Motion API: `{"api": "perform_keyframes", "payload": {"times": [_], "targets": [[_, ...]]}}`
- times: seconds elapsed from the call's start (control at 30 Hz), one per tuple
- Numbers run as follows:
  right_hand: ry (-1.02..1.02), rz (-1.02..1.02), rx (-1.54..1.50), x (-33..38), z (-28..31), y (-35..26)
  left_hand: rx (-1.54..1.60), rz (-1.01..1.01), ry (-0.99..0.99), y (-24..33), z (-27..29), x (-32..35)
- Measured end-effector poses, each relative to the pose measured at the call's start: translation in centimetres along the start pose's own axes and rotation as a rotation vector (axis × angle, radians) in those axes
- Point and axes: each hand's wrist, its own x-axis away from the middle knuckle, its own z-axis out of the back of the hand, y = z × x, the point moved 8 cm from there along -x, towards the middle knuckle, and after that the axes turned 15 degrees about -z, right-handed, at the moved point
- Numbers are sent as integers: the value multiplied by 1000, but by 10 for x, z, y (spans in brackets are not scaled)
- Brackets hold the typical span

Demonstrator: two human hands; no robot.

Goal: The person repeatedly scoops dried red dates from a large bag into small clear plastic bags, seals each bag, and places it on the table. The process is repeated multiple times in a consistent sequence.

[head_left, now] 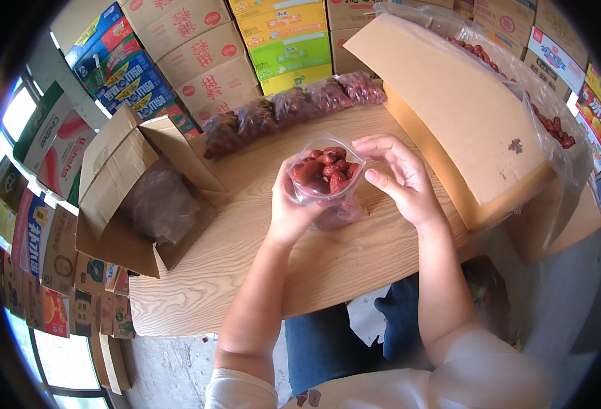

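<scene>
My left hand (290, 211) is wrapped around the left side of a clear plastic bag (345, 213), holding it upright above the wooden table. Wrinkled red dates (328, 169) fill the bag up to its wide mouth. At the right side of that mouth is my right hand (406, 178), its thumb and forefinger apart on either side of the bag's corner. The fingertips are at the rim, and I see nothing held between them.
Several filled bags of dates (294, 108) stand in a row along the table's (246, 252) back edge. On the left a cardboard box (113, 177) holds clear plastic bags (161, 204). A large carton (450, 102) with loose dates (552, 126) stands right. Stacked cartons (208, 58) line the back.
</scene>
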Motion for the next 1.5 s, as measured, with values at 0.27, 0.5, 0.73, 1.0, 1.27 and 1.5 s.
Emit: {"api": "perform_keyframes", "payload": {"times": [0.27, 0.5, 0.73, 1.0, 1.27, 1.5], "targets": [[-77, 16, 477, -27, -11, -24, -55, -38, 20, 10, 8, -5], [140, 222, 613, -25, -27, -62, -175, -119, 18, 24, 15, -10], [309, 164, 519, -20, -6, -21, -101, -78, -110, 8, 4, -7], [374, 319, 402, -7, -6, -33, -218, -271, 50, 26, 13, -4], [356, 132, 404, -13, -9, -7, -13, -27, 32, -4, 6, -1], [379, 318, 382, -1, -3, -34, -276, -305, 73, 28, 12, 1]]}}
